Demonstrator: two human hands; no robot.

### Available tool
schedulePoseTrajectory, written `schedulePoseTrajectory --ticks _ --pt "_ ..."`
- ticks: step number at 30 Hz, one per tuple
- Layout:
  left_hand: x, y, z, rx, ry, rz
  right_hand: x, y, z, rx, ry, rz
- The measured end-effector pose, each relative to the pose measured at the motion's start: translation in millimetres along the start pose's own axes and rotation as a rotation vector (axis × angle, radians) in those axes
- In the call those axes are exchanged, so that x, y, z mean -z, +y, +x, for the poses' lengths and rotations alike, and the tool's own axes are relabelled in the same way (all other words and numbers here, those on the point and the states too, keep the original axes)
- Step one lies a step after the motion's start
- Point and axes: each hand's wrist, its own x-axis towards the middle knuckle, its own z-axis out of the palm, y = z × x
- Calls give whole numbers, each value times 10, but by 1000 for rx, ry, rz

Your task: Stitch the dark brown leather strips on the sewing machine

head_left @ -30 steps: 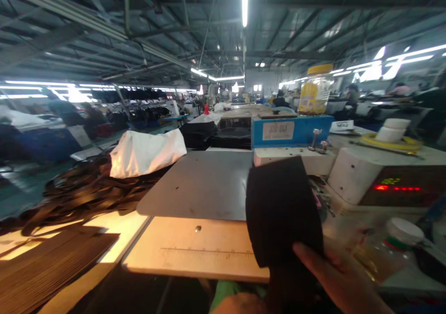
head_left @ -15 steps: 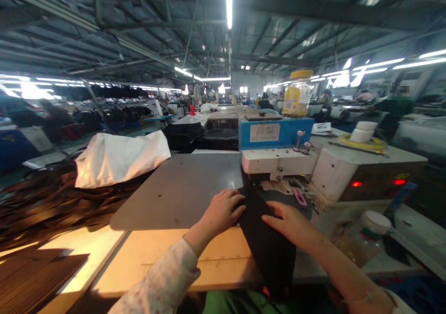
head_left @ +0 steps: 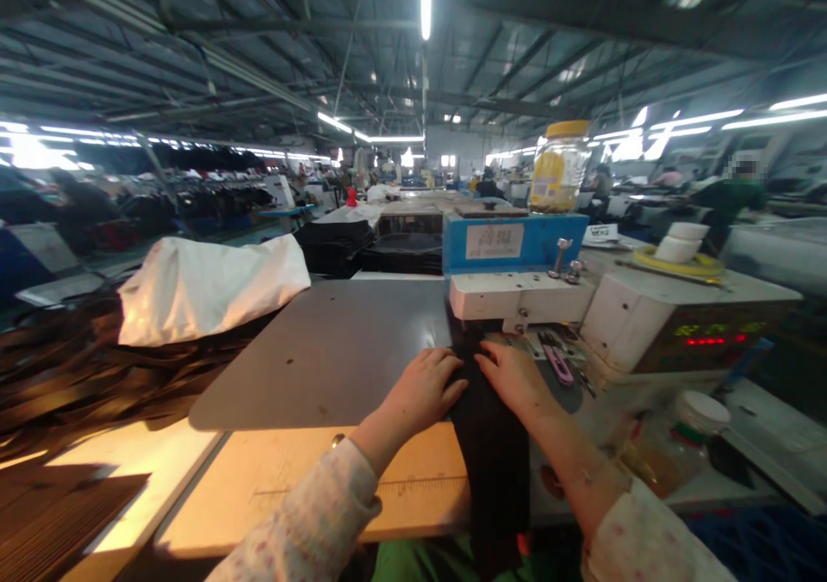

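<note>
Fingers of left hand [head_left: 423,388] bent, close together, at black cloth's [head_left: 496,453] left edge; right hand [head_left: 517,380] curled at its right edge. Whether either pinches, cannot tell. Cloth runs from near the machine head [head_left: 520,298], between hands, past the table [head_left: 303,517] edge. Plate [head_left: 362,349] left, snips [head_left: 559,367] right. Reads as aligning cloth; next move calls for flat cloth, fingertips clear of head. Cloth's far end hard to make out, lower end unclear; panel [head_left: 717,332] digits blurred.
</note>
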Motion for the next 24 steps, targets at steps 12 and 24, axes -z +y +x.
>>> schedulePoseTrajectory --ticks 12,24 --pt "4 1 28 5 -18 -11 -19 -54 11 116 -7 -204" --pt "1 -45 106 1 -32 12 20 -61 128 192 -84 -314"
